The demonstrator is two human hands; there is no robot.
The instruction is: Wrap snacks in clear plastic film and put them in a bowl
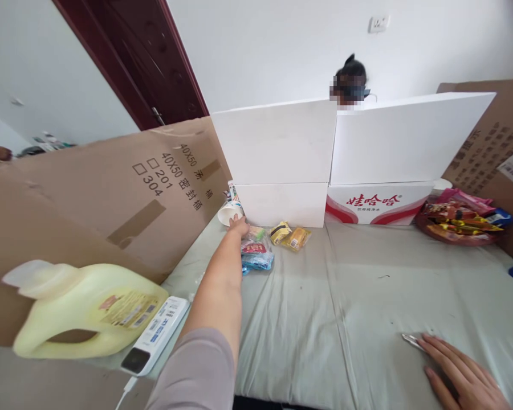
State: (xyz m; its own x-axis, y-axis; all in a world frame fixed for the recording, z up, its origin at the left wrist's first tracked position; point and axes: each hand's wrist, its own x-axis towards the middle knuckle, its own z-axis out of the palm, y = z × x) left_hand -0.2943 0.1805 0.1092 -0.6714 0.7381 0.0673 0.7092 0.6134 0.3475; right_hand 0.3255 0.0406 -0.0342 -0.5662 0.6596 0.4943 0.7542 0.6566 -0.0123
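Note:
My left hand (238,226) reaches far forward, its fingers closed at the rim of a white paper cup (227,214) with a coloured pattern. The cup is tilted, its mouth towards me; the fingertips are partly hidden. Beside this hand lie clear and blue snack packets (257,259) with red print. Two yellow packets (288,236) lie to their right. My right hand (465,370) rests at the lower right on the pale green sheet (325,319), fingers stretched out. A small silvery strip (412,341) lies at its fingertips, partly covered.
White boxes (277,148) form a wall at the back, and a person's head (351,80) shows behind it. Large cardboard sheets (188,188) flank the sides. A yellow detergent jug (85,307) and a white corded device (158,336) lie left. A red tray (457,233) holds snacks at right.

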